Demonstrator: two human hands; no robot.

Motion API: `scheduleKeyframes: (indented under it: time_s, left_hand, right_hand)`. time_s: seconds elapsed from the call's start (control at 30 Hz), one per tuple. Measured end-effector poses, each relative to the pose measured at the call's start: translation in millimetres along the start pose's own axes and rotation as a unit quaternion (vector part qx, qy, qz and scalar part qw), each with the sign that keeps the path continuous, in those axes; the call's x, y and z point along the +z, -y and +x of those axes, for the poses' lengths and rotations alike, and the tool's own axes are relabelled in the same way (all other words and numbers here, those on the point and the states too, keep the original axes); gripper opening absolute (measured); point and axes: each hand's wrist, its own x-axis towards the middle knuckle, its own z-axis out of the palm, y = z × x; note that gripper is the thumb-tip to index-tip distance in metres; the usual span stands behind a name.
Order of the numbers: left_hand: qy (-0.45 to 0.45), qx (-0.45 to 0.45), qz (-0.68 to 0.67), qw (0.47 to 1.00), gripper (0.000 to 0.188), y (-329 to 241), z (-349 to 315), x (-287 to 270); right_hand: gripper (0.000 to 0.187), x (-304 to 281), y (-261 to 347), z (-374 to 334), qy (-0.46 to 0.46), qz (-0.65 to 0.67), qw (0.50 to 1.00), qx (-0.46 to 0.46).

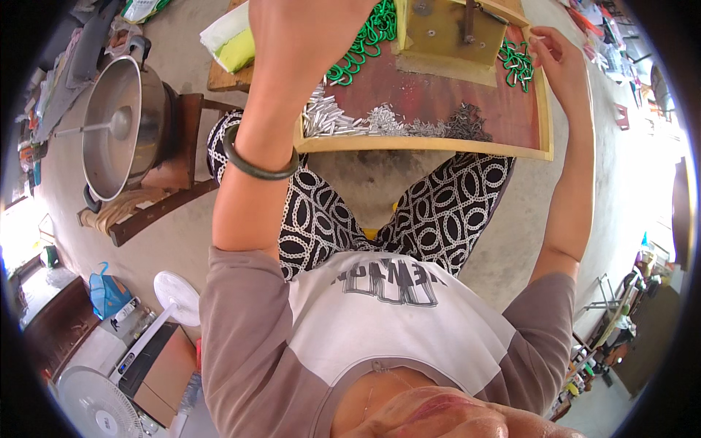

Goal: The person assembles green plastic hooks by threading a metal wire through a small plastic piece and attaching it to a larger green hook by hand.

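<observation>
A shallow wooden tray (427, 147) with a reddish base lies over my knees. My left hand (314, 36) reaches past its left side, a dark bangle on the forearm; its fingers run out of the picture at the top. Beside it is a heap of green carabiner-like hooks (358, 62). My right hand (558, 62) is at the tray's right rim, fingertips curled together by a smaller pile of green hooks (517, 67); what they pinch is too small to make out. A yellowish block (453, 40) with an upright metal bar stands at the tray's far side.
Along the tray's near rim lie silver pins (332, 117), small silvery pieces (383, 120) and dark pieces (469, 123). At left, a big metal pot (109, 157) with a ladle rests on a wooden stool (186, 150). White fans (98, 405) stand at the lower left.
</observation>
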Motion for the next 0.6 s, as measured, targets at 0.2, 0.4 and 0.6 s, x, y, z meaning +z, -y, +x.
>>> scheduleKeyframes:
  time_s: [0.2, 0.4, 0.6]
  left_hand:
    - [0.011, -0.155, -0.106, 0.982, 0.018, 6, -45, -26]
    - [0.006, -0.297, -0.199, 0.934, 0.018, 20, -64, -27]
    - [0.022, -0.271, -0.184, 0.945, 0.023, 23, -69, -25]
  right_hand:
    - [0.015, 113, 106, -34, 0.057, -0.144, 0.951, -0.267]
    - [0.009, 172, 159, -25, 0.08, -0.112, 0.932, -0.334]
    - [0.009, 194, 162, -18, 0.043, -0.186, 0.882, -0.431]
